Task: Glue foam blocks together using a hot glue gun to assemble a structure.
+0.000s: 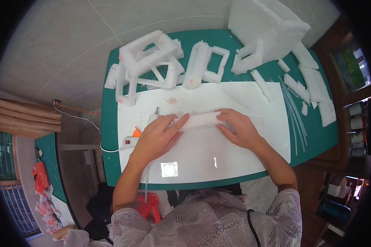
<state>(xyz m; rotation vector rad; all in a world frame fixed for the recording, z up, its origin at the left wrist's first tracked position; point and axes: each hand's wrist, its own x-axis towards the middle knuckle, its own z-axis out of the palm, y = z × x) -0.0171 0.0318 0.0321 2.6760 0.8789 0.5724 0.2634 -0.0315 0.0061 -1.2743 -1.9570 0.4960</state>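
Observation:
A short white foam strip (200,120) lies crosswise between my hands over the white board. My left hand (156,136) grips its left end, fingers along its top and thumb at the near side. At the other end my right hand (242,128) pinches it between thumb and fingers. Partly hidden under my left hand is a white hot glue gun (153,118) with an orange trigger and a metal nozzle pointing away. A clear glue stick (147,177) runs from it toward the table's near edge.
On the green table (109,136) lies the glossy white board (218,164). Foam frames (148,61) stand at the back, with a large foam box (268,31) back right. Loose foam pieces (315,82) and clear glue sticks (294,119) lie right. A white cord (109,150) trails left.

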